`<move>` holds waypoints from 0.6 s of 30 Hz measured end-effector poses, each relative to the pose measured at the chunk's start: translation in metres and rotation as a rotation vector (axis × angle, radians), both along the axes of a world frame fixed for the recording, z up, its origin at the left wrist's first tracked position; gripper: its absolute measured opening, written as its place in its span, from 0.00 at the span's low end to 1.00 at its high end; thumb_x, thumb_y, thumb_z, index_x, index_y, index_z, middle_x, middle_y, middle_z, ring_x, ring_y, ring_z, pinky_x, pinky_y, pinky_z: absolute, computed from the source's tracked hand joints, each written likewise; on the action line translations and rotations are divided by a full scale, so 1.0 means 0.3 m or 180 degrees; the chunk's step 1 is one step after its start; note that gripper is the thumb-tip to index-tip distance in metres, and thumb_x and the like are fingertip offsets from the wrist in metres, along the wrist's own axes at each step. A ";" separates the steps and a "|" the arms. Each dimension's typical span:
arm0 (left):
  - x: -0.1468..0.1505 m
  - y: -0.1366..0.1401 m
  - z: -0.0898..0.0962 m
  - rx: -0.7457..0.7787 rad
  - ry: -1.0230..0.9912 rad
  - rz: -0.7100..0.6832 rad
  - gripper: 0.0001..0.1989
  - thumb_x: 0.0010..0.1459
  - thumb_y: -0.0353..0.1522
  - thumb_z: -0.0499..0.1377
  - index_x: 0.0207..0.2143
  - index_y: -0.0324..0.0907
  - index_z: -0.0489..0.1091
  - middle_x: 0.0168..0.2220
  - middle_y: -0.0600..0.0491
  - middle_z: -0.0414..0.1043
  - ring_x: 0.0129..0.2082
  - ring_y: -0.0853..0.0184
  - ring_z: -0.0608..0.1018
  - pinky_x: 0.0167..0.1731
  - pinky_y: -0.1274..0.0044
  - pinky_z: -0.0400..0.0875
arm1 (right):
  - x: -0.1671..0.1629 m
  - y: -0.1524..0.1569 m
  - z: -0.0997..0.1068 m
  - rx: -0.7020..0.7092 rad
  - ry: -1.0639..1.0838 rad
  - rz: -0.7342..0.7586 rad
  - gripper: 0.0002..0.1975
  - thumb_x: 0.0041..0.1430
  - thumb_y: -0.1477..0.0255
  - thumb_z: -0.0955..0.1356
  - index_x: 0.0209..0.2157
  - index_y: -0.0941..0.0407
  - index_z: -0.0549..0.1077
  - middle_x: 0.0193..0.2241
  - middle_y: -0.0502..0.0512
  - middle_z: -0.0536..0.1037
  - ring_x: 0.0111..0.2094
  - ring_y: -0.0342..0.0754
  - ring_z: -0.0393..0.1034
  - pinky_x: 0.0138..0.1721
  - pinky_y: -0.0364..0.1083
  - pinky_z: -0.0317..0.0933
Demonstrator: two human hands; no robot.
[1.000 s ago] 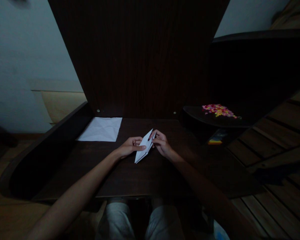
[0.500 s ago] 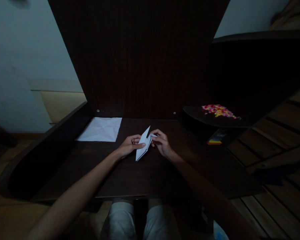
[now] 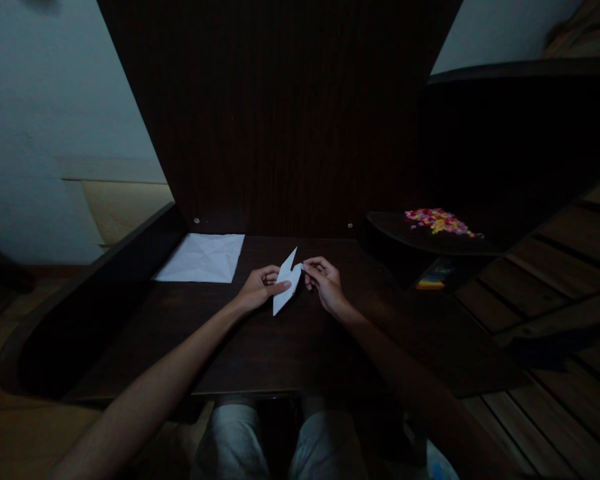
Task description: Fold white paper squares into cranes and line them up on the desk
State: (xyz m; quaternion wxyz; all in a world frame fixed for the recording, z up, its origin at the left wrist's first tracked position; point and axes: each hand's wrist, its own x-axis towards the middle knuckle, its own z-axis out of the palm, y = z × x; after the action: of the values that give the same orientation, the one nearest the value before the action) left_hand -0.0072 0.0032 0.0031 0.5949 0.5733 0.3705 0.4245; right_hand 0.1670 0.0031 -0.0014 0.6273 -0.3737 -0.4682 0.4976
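A folded white paper (image 3: 286,291) with pointed tips, like an origami figure, is held above the middle of the dark desk (image 3: 250,353). My left hand (image 3: 261,288) grips its left side, thumb across the front and fingers behind. At its upper right, my right hand (image 3: 325,283) pinches a small tip of the paper between thumb and forefinger. One long point sticks up between the hands. The back of the folded paper is hidden from me.
A creased white sheet (image 3: 205,259) lies flat at the desk's back left. Small pink, red and yellow pieces (image 3: 439,221) are heaped on a raised shelf (image 3: 387,230) at the right. Below them sits a rainbow-striped item (image 3: 430,284). A dark panel (image 3: 280,133) rises behind the desk.
The folded paper has turned slightly in my left hand, its face now more toward me. My right fingers have shifted and now pinch the small tip at its end.
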 end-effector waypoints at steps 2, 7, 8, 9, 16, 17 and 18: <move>0.000 0.002 -0.001 0.0030 0.0029 0.0039 0.21 0.37 0.36 0.69 0.34 0.37 0.70 0.30 0.53 0.75 0.29 0.69 0.75 0.31 0.77 0.67 | 0.001 0.001 -0.003 0.0079 0.0021 -0.0074 0.10 0.43 0.69 0.72 0.29 0.56 0.71 0.21 0.46 0.69 0.18 0.37 0.61 0.15 0.37 0.53; 0.001 0.003 -0.002 0.0077 0.0048 0.0080 0.21 0.37 0.37 0.69 0.34 0.38 0.70 0.30 0.53 0.75 0.29 0.68 0.75 0.31 0.77 0.68 | 0.003 0.004 -0.004 0.0056 0.0043 -0.0098 0.12 0.42 0.69 0.72 0.31 0.56 0.70 0.24 0.46 0.70 0.18 0.37 0.61 0.14 0.37 0.53; 0.001 0.002 -0.001 0.0080 0.0039 0.0067 0.21 0.37 0.37 0.69 0.34 0.38 0.70 0.30 0.53 0.75 0.29 0.68 0.76 0.31 0.77 0.68 | 0.003 0.004 -0.003 0.0030 0.0042 -0.0086 0.12 0.43 0.69 0.72 0.31 0.56 0.70 0.23 0.46 0.70 0.18 0.37 0.61 0.14 0.37 0.53; 0.001 0.000 -0.001 0.0081 0.0032 0.0051 0.21 0.38 0.37 0.69 0.35 0.37 0.70 0.30 0.52 0.75 0.29 0.68 0.76 0.31 0.76 0.68 | 0.003 0.004 -0.002 -0.0001 0.0027 -0.0069 0.12 0.43 0.68 0.72 0.31 0.56 0.71 0.22 0.46 0.69 0.18 0.38 0.61 0.14 0.38 0.53; 0.001 -0.007 0.005 0.0108 0.0074 0.0032 0.21 0.38 0.36 0.69 0.35 0.37 0.70 0.31 0.52 0.76 0.29 0.67 0.76 0.32 0.76 0.68 | -0.002 -0.002 -0.005 -0.0157 -0.0443 0.0021 0.14 0.47 0.60 0.70 0.28 0.57 0.73 0.15 0.46 0.66 0.15 0.38 0.58 0.14 0.38 0.50; 0.000 -0.006 0.003 0.0114 0.0071 0.0033 0.21 0.38 0.36 0.69 0.35 0.37 0.70 0.31 0.52 0.76 0.29 0.67 0.76 0.32 0.76 0.68 | -0.002 -0.002 -0.007 -0.0156 -0.0521 0.0022 0.14 0.47 0.60 0.70 0.27 0.58 0.73 0.14 0.45 0.66 0.15 0.38 0.58 0.14 0.38 0.50; 0.000 -0.004 0.001 0.0120 0.0064 0.0028 0.20 0.39 0.36 0.69 0.35 0.37 0.70 0.31 0.52 0.76 0.29 0.67 0.76 0.32 0.76 0.68 | -0.002 -0.003 -0.008 -0.0148 -0.0580 0.0019 0.14 0.47 0.60 0.71 0.27 0.58 0.73 0.14 0.45 0.66 0.15 0.38 0.58 0.14 0.38 0.50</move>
State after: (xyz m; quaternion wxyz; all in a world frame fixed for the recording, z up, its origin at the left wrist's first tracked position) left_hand -0.0072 0.0019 0.0035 0.5784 0.5870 0.3709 0.4283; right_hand 0.1664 0.0023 -0.0038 0.5718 -0.4304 -0.5128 0.4741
